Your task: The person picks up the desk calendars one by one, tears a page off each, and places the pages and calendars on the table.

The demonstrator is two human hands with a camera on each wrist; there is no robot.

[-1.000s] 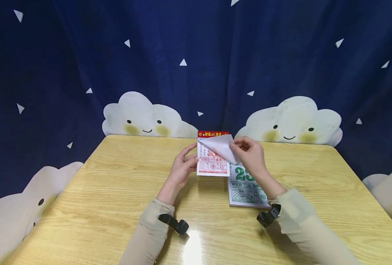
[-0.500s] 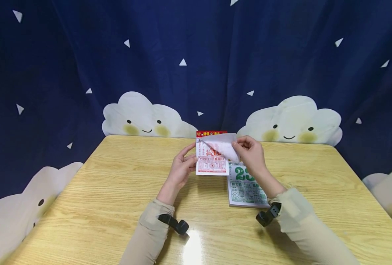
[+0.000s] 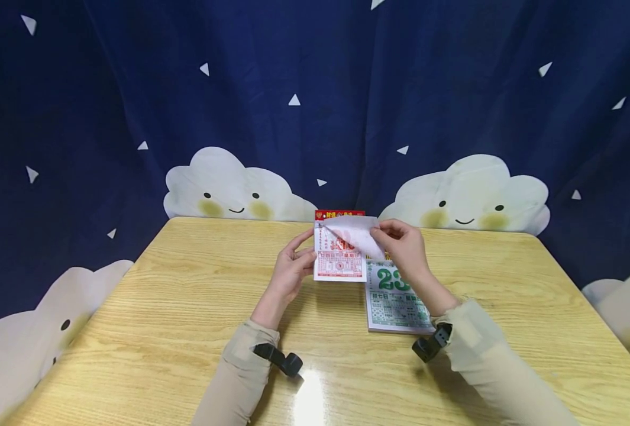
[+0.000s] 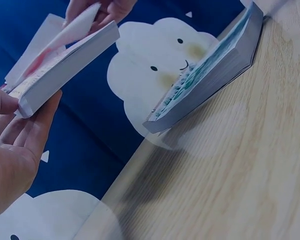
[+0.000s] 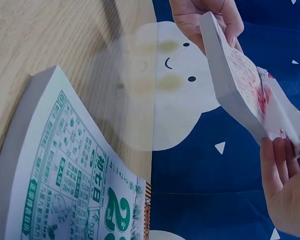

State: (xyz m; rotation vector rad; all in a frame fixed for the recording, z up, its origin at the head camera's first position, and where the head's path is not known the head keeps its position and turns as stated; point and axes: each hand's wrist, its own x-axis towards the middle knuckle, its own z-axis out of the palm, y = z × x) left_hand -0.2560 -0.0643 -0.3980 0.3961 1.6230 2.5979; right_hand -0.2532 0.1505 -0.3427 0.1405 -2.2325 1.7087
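A small tear-off calendar with red print and a red header is held up over the table, its left edge gripped by my left hand. In the left wrist view, the thumb lies on the face of the calendar block and the fingers support it from underneath. My right hand pinches the calendar's top sheet, which is peeled up and folded back toward the upper right. Another red-printed page shows beneath the sheet. Seen from the right wrist, the lifted sheet is creased near my right fingers.
A thicker calendar with a green 23 lies on the wooden table, below and partly behind my right forearm. The table's far edge meets a dark blue curtain printed with clouds and triangles.
The small calendar has shifted slightly left with my left hand. The pinched sheet now bends differently and uncovers more of the red numeral; the green calendar stays in place.
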